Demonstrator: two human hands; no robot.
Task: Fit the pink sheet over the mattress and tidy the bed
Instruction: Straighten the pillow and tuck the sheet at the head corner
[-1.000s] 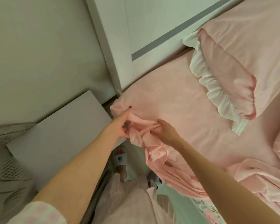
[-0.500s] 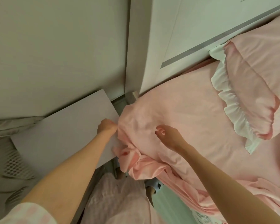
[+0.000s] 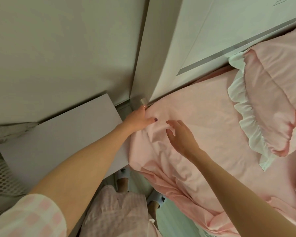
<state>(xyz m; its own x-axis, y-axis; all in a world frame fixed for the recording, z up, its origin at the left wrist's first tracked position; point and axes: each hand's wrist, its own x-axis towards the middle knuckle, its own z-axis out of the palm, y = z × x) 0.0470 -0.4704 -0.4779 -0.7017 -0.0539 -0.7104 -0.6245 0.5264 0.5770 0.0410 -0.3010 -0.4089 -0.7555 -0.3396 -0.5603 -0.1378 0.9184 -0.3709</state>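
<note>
Both hands point(image 3: 161, 127) flat on pink sheet point(image 3: 203, 117).

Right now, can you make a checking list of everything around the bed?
Surface: mattress corner covered by the pink sheet, wrinkled.
Job's things: sheet edge hangs loose, bunched along the bed's side; frilled pillow lies on the bed.
Clutter: nothing seen.
Grippers: left hand flat on the sheet corner; right hand open, fingers spread, holding nothing.
Cables: nothing seen.
Surroundings: white headboard, grey bedside table, slippered feet below.
</note>
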